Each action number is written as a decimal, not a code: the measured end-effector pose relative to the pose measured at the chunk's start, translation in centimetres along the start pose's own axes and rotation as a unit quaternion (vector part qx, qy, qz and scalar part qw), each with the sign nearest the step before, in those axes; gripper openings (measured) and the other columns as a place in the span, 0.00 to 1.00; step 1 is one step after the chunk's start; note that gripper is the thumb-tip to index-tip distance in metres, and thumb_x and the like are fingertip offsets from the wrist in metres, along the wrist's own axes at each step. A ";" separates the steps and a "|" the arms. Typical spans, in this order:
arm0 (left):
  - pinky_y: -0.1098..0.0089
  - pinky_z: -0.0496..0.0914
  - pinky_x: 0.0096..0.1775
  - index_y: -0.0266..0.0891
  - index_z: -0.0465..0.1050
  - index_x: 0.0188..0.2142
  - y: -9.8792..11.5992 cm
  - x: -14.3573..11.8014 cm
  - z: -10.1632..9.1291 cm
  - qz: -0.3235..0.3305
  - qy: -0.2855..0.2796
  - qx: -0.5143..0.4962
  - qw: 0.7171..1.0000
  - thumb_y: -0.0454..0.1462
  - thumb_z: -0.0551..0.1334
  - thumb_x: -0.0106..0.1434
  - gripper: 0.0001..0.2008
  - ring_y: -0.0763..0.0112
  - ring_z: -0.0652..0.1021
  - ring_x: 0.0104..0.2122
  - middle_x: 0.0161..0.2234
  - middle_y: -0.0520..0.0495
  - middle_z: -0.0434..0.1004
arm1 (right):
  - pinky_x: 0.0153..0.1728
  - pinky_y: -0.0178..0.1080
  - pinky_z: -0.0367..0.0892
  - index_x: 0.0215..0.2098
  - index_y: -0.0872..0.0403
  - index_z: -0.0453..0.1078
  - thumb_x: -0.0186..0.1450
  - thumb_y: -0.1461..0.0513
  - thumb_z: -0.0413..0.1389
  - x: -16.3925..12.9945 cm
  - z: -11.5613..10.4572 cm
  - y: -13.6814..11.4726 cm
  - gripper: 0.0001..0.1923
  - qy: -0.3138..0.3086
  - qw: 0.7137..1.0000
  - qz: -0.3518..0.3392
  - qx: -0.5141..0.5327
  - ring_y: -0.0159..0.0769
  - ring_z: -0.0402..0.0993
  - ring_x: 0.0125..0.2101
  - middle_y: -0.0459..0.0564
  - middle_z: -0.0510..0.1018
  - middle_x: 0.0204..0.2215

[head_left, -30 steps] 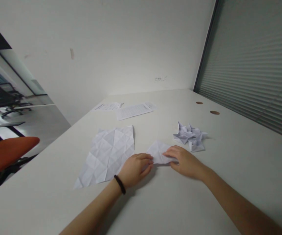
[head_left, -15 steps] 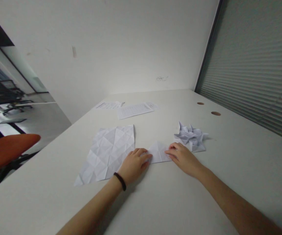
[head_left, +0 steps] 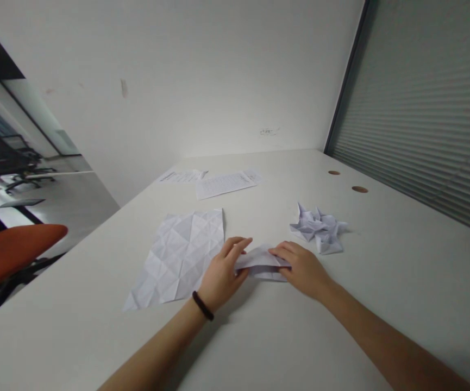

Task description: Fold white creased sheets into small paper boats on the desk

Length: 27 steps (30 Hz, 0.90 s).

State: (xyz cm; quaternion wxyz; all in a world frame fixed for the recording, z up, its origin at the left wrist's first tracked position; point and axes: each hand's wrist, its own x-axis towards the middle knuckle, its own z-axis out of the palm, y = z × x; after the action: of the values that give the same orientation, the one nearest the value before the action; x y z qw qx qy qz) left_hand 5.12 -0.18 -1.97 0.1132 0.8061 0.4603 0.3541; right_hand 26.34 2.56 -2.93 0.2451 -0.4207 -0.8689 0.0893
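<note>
Between my two hands is a small folded white sheet of paper (head_left: pixel 262 257), its layers parted along the side towards me. My left hand (head_left: pixel 225 271) grips its left end, thumb low and fingers above. At the right end, my right hand (head_left: pixel 300 266) pinches the paper with the fingertips on top and the thumb hidden in part. To the left lies a flat sheet covered in creases (head_left: pixel 181 250). Beyond my right hand rests a spiky folded-paper piece (head_left: pixel 318 227).
Printed sheets (head_left: pixel 224 184) lie towards the back of the white table (head_left: pixel 292 331). Two round holes, the nearer one (head_left: pixel 359 189) larger, pierce the table on the right. An orange chair seat (head_left: pixel 18 247) stands off the left edge. A wall (head_left: pixel 226 81) rises behind.
The folded paper lay flat with a peak pointing away; now its upper layer is lifted and its layers show a gap. Both hands have shifted slightly and closed on its ends.
</note>
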 end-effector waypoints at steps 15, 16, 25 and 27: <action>0.61 0.66 0.49 0.42 0.61 0.52 0.2 0.0 0.3 0.101 -0.022 0.002 0.995 0.26 0.50 0.59 0.22 0.65 0.68 0.49 0.49 0.43 0.67 | 0.37 0.40 0.66 0.34 0.53 0.68 0.47 0.74 0.44 0.1 1.0 0.0 0.20 0.146 0.954 0.098 0.242 0.37 0.69 0.35 0.48 0.73 0.33; 0.61 0.66 0.48 0.42 0.63 0.50 -0.1 0.0 0.3 0.102 -0.026 0.012 0.994 0.26 0.49 0.60 0.21 0.66 0.69 0.48 0.48 0.44 0.69 | 0.37 0.39 0.66 0.34 0.53 0.68 0.46 0.74 0.44 0.1 1.2 0.3 0.21 0.124 0.958 0.100 0.239 0.37 0.69 0.36 0.49 0.72 0.34; 0.60 0.62 0.53 0.37 0.64 0.52 -0.6 -0.4 0.5 0.076 -0.211 0.052 0.973 0.29 0.57 0.52 0.25 0.60 0.66 0.52 0.53 0.40 0.64 | 0.49 0.44 0.59 0.42 0.53 0.69 0.46 0.76 0.47 -0.4 0.6 -0.4 0.28 -0.040 0.984 -0.069 0.158 0.39 0.64 0.44 0.51 0.72 0.40; 0.59 0.61 0.53 0.37 0.65 0.51 0.1 -0.3 0.0 0.066 -0.220 0.041 0.973 0.37 0.60 0.54 0.23 0.58 0.66 0.52 0.53 0.39 0.64 | 0.48 0.44 0.59 0.43 0.53 0.69 0.45 0.76 0.47 -0.4 0.1 -0.8 0.29 -0.060 0.982 -0.082 0.161 0.39 0.64 0.43 0.51 0.73 0.39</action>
State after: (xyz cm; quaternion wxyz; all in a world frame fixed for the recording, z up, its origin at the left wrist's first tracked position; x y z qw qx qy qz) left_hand 5.06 -0.46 -2.07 0.1553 0.8966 0.3842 0.1560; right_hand 25.94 1.76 -2.87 0.2640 -0.2966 -0.8879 0.2324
